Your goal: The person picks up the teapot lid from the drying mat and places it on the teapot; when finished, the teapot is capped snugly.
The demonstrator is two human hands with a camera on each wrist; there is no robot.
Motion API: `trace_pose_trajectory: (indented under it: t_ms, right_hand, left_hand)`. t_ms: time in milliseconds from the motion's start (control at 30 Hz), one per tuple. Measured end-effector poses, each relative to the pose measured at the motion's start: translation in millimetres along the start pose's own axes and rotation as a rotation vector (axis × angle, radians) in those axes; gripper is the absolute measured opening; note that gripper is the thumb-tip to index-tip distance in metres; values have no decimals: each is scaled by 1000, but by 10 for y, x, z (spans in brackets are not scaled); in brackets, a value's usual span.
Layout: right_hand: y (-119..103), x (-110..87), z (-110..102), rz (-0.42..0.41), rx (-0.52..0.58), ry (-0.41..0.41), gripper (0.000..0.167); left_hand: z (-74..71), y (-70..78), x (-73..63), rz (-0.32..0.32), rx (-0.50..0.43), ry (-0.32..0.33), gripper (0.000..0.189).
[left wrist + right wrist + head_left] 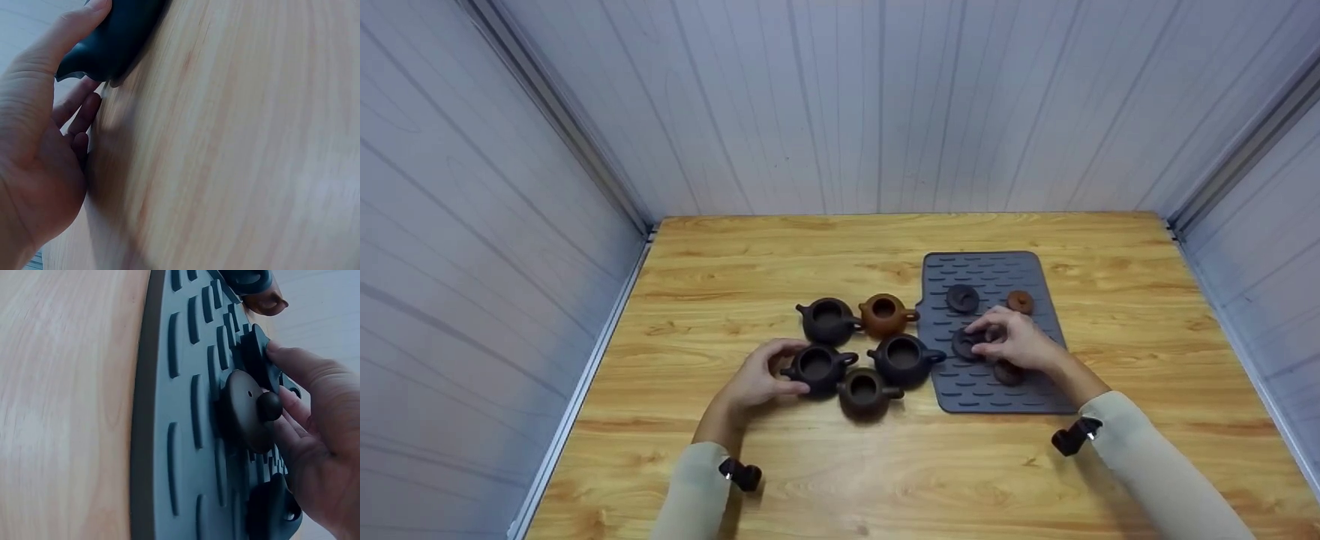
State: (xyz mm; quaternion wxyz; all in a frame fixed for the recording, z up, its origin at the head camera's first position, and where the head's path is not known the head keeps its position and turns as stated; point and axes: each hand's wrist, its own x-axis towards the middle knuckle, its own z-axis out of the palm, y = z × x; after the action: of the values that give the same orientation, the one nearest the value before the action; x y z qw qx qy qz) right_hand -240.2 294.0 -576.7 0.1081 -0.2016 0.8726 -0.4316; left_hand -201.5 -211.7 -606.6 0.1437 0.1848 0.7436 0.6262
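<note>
My left hand (765, 375) holds a small black teapot (817, 366) by its spout side, thumb on the near side and fingers round the far side. In the left wrist view, the thumb lies on the dark pot (115, 45). My right hand (1020, 341) has thumb and fingers at opposite edges of a dark round teapot lid (964, 345) on the grey mat (997, 401). In the right wrist view, fingertips pinch this lid (260, 357), just beyond a brown lid (244, 410) with a round knob.
Lidless teapots cluster beside the held one: a black pot (826, 322) behind, an orange-brown pot (884, 319), another black pot (904, 364) and an olive-brown pot (864, 397). A dark lid (962, 298) and an orange lid (1020, 301) lie farther back on the mat. Walls enclose the wooden table (840, 480).
</note>
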Motion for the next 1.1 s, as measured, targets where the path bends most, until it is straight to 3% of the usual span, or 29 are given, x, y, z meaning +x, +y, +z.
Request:
trace_pose_trajectory:
  t_ms: [333, 1100]
  right_hand:
    - [0, 23, 39, 18, 22, 34, 21]
    - [-67, 16, 47, 34, 33, 100, 16]
  left_hand:
    - [-8, 36, -27, -51, 7, -8, 76]
    - [-2, 14, -19, -21, 32, -4, 74]
